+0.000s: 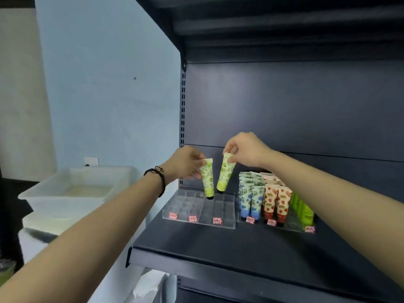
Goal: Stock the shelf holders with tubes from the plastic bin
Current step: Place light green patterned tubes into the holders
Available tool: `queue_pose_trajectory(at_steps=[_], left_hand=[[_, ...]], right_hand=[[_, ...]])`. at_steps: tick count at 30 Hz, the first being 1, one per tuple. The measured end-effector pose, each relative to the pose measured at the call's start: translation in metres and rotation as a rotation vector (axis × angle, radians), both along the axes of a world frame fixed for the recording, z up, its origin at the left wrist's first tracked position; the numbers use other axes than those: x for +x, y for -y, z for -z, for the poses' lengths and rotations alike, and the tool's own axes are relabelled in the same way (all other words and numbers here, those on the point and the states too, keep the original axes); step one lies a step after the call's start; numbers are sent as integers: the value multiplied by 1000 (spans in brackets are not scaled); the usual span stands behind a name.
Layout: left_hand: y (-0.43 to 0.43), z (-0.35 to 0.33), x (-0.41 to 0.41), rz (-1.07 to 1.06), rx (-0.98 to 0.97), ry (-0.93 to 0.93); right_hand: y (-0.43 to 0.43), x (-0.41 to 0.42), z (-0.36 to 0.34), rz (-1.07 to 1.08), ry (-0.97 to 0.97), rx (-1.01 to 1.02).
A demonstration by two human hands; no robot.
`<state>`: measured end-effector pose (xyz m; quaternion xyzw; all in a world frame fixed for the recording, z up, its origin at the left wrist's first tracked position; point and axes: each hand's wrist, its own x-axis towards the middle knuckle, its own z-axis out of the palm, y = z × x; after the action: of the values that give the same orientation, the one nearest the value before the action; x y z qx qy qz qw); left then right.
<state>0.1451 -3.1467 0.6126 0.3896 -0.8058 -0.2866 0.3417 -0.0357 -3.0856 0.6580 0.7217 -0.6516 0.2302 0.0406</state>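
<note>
From the head camera, the left hand [185, 160] pinches the crimped top of one green leaf-print tube [207, 178], and the right hand [244, 152] pinches a second green tube [225, 174]. Both tubes hang cap-down over the back row of the empty clear acrylic holder [188, 207] on the dark shelf [218, 243].

To seat them well, I would straighten each tilted tube, aim each cap at its own cell, lower it, and release only once it is seated.

Both arms reach forward with the fingers curled downward. The white plastic bin [43, 193] sits well to the left, and a stocked holder [293, 226] stands just to the right.
</note>
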Motion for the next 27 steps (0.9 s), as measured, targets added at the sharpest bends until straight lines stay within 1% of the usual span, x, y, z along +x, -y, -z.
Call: queue_pose_trajectory(at_steps=[3,8,12,18,24,27], left_hand=[[41,15,-20,1,11,-86],[85,37,-51,23,33,-66],[100,51,-61,26,9,5],[107,61,-69,71,38,72],[108,60,-73,48,-51,167],[107,60,-72,46,-63,187]], right_hand=[[34,1,10,127,-124,32],[75,-4,34,228,-242,71],[91,-12,45,264,-257,102],[99,-18,55,277,-271,167],[99,-19,56,259,-237,188],[97,-17,53,247,-224,188]])
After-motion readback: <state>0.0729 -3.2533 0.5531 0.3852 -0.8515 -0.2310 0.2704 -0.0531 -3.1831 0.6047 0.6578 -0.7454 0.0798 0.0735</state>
